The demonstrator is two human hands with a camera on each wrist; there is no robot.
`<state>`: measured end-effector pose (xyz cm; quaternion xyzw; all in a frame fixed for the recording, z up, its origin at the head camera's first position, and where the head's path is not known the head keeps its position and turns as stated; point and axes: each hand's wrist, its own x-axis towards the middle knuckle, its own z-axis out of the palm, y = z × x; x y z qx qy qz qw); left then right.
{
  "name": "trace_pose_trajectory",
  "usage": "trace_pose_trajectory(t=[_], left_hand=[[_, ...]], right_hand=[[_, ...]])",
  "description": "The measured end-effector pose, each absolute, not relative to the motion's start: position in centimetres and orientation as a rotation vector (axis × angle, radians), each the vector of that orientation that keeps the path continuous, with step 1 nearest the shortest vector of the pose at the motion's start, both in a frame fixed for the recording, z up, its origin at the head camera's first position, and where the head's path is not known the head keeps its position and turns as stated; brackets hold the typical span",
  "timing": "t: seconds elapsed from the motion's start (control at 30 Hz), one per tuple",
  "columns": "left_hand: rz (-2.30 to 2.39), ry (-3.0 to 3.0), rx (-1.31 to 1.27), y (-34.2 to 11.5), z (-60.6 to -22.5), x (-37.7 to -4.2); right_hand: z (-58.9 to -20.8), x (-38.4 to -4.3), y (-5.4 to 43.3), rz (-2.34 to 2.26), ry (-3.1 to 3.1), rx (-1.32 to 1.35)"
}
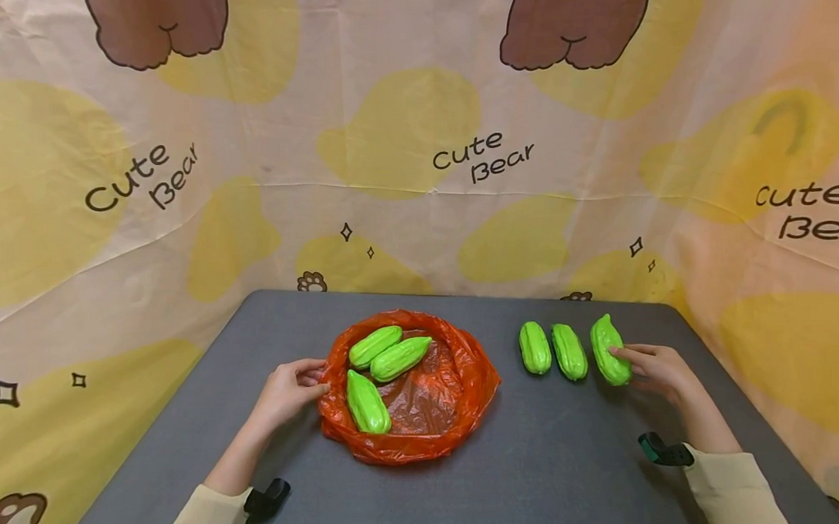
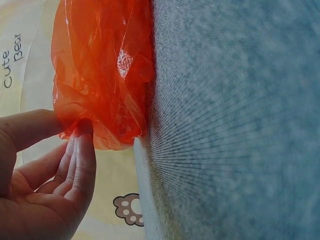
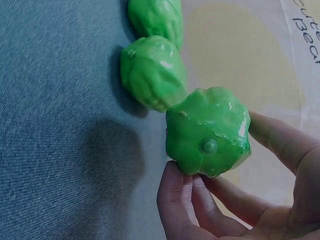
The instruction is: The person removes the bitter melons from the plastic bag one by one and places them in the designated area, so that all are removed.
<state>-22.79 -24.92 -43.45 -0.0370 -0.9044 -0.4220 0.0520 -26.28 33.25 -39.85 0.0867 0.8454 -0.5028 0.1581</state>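
Observation:
A red plastic bag (image 1: pixel 481 372) lies on the table with its mouth spread wide and its rim rolled into a ring. Three bright green ridged gourds (image 1: pixel 368 403) are inside it, toward its left side. My left hand (image 1: pixel 286 392) pinches the bag's left rim between thumb and fingers; the left wrist view shows the thin red film (image 2: pixel 102 75) at the fingertips. At the right, my right hand (image 1: pixel 658 370) grips another green ridged gourd (image 3: pixel 207 132) by its sides. In the right wrist view this gourd is off the table, its shadow apart from it.
Two more green gourds (image 1: pixel 570 352) lie side by side just left of my right hand. The grey table (image 1: pixel 523 481) ends at a patterned cloth backdrop (image 1: pixel 392 238), which also hangs along both sides. A dark band (image 1: pixel 665 449) circles my right wrist.

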Motion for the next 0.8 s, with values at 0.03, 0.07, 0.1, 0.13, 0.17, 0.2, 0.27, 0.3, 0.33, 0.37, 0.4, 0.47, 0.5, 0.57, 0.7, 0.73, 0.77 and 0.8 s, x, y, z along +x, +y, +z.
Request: trace_pose_trajectory(t=[0.03, 0.07, 0.1, 0.13, 0.17, 0.2, 0.27, 0.3, 0.33, 0.37, 0.4, 0.47, 0.5, 0.57, 0.7, 0.73, 0.77, 0.8], left_hand=[[-1.286, -2.751, -0.110, -24.9, -43.4, -22.8], [-1.287, -2.750, -0.110, -24.9, -43.4, -22.8], [-1.289, -2.747, -0.108, -24.9, -43.4, -22.8], [-1.287, -2.745, -0.113, -24.9, -43.4, -22.8], [-1.286, -2.743, -0.115, -24.9, -43.4, -22.8], [-1.283, -2.741, -0.123, -24.9, -43.4, -22.7], [-1.283, -2.738, -0.132, -24.9, -43.3, -22.7], [-1.282, -2.736, -0.134, -24.9, -43.3, -22.7], [-1.281, -2.736, -0.135, -24.9, -43.3, -22.7], [-1.285, -2.734, -0.130, -24.8, -43.3, -22.7], [-1.287, -2.734, -0.129, -24.8, -43.3, -22.7], [-1.290, -2.732, -0.125, -24.8, -43.3, -22.7], [-1.290, -2.730, -0.124, -24.8, -43.3, -22.7], [-1.290, -2.730, -0.127, -24.8, -43.2, -22.7], [-1.286, -2.731, -0.135, -24.8, -43.3, -22.6], [-1.285, -2.733, -0.138, -24.8, -43.3, -22.7], [-1.286, -2.732, -0.138, -24.8, -43.2, -22.7], [-1.282, -2.734, -0.142, -24.8, -43.2, -22.7]], right_hand=[[-39.9, -26.3, 33.3, -1.434, 2.421, 0.249], [-40.0, -26.3, 33.4, -1.431, 2.422, 0.250], [-40.0, -26.4, 33.4, -1.430, 2.423, 0.251], [-40.1, -26.4, 33.5, -1.429, 2.423, 0.252], [-40.2, -26.4, 33.5, -1.428, 2.421, 0.256], [-40.2, -26.5, 33.6, -1.427, 2.421, 0.257], [-40.3, -26.6, 33.7, -1.428, 2.414, 0.266], [-40.3, -26.7, 33.7, -1.429, 2.411, 0.270], [-40.4, -26.7, 33.7, -1.432, 2.405, 0.274], [-40.4, -26.8, 33.8, -1.435, 2.400, 0.279], [-40.5, -26.9, 33.8, -1.434, 2.398, 0.281], [-40.7, -27.1, 33.9, -1.432, 2.395, 0.289], [-40.8, -27.2, 34.0, -1.429, 2.395, 0.292], [-41.0, -27.5, 34.1, -1.425, 2.399, 0.302], [-41.2, -27.9, 34.1, -1.417, 2.407, 0.311], [-41.3, -28.0, 34.1, -1.416, 2.410, 0.314], [-41.3, -28.1, 34.1, -1.415, 2.411, 0.318], [-41.4, -28.2, 34.1, -1.414, 2.414, 0.320]])
